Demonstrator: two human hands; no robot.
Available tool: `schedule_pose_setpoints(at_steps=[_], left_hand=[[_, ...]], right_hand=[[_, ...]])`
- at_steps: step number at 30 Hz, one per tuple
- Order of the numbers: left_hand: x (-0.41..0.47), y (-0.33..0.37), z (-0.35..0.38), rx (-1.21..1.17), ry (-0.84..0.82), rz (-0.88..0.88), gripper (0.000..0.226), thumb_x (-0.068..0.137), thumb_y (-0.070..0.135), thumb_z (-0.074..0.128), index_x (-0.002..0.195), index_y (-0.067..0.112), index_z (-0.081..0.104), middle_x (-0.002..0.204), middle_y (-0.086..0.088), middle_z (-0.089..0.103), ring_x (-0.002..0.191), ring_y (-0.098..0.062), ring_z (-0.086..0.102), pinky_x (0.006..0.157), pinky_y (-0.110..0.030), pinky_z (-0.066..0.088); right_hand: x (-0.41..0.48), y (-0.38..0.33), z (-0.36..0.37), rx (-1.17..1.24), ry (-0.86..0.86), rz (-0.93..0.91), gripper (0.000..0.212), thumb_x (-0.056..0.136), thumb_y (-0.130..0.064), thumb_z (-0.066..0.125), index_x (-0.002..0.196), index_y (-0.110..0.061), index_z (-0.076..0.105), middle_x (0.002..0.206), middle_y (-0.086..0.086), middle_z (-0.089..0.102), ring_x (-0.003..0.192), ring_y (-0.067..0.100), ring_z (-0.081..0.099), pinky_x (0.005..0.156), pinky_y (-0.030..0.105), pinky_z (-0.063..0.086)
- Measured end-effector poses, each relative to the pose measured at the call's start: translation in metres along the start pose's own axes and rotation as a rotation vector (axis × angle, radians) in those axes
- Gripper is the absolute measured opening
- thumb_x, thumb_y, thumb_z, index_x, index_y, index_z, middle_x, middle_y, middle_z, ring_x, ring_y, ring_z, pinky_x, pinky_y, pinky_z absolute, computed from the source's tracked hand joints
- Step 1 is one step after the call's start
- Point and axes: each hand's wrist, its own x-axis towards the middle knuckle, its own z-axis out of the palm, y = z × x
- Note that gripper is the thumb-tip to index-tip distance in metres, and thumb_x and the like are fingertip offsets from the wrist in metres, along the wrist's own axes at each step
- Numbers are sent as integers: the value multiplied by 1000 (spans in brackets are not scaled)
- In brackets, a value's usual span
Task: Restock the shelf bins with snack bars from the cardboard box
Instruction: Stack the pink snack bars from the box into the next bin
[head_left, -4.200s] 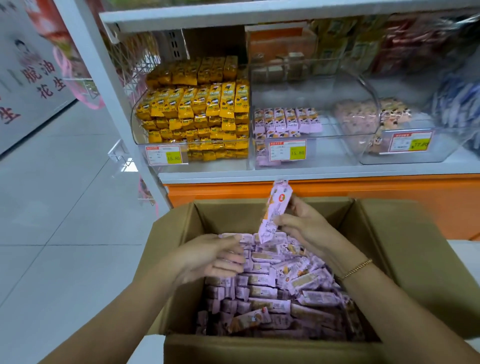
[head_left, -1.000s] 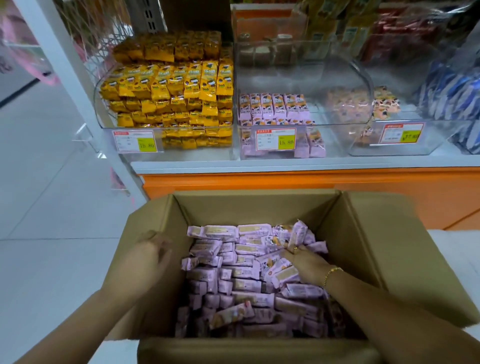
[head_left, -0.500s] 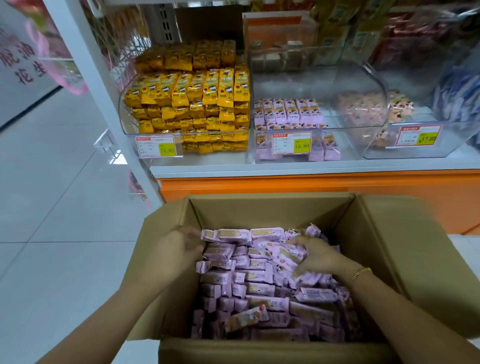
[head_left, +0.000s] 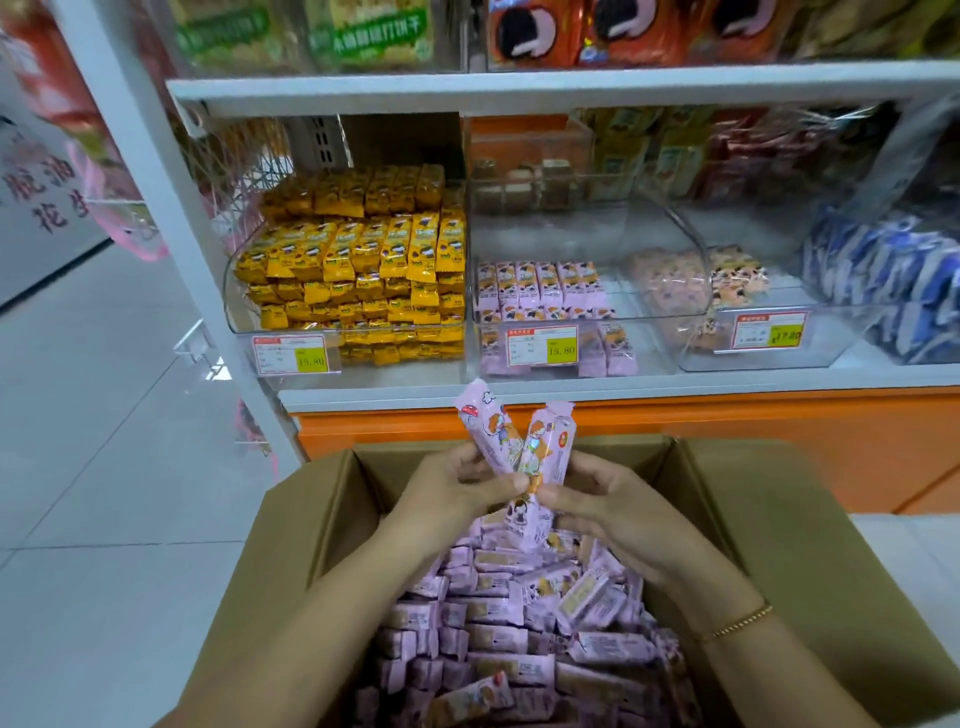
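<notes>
Pale glossy floor tiles (head_left: 104, 415) run off to the left of a white metal shelf upright (head_left: 171, 260). The shelf board (head_left: 571, 384) sits on an orange base panel (head_left: 779, 441).

On that board stand clear, hard plastic bins with curved walls. The left bin (head_left: 236, 306) is packed nearly full with shiny yellow packets (head_left: 363, 260) in tight rows. The middle bin (head_left: 670, 234) holds only a low layer of lilac bars (head_left: 540, 291), and a red-and-yellow price tag (head_left: 542, 345) covers part of its front. The right bin (head_left: 831, 358) has pale pink packets (head_left: 675, 291), with crinkly blue-and-white bags (head_left: 883, 275) beside it. On the shelf above, green packets (head_left: 363, 31) and orange-red packets (head_left: 587, 31) show behind plastic.

In front of the shelf, below the board's edge, an open brown cardboard box (head_left: 779, 519) stands with its flaps spread, the matte walls creased. It is heaped with small oblong snack bars (head_left: 519, 623) in lilac film, lying at all angles.

Above the heap, near the box's far wall, both hands meet. The left hand (head_left: 447, 488) pinches the held bars (head_left: 519, 441) between thumb and fingers, and the right hand (head_left: 613, 504) curls round their lower ends. Two bars fan upward in a V, with printed cartoon figures facing out, and at least one more hangs beneath. Their tips overlap the orange panel. A thin gold bead bracelet (head_left: 737, 623) circles the right wrist.
</notes>
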Motion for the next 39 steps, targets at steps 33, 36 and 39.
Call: schedule_pose_setpoints(at_steps=[33,36,39], left_hand=[[105,79,37,28,91,80,30,83,34,69,105,13,69,98,-18,71,95,-35,67,87,-51,54],[111,74,31,-22,83,55,40,83,30,69,117,10,63,98,-18,71,95,-36,67,85,-49,55],[112,75,25,-68,66,35,40,84,27,69,118,6,63,104,-23,68,87,-33,67,84,-43,57]], right_hand=[[132,-177,-91,-1604,537,144,15,94,-12,50,91,-7,64,110,11,66,105,25,63,76,28,47],[137,-173,-89,-1675,432,298,22,94,-8,52,112,-2,63,114,9,62,105,27,60,72,29,42],[144,-163,-93,-1661,337,417,13,96,-10,51,86,-7,59,82,6,55,82,22,51,61,24,40]])
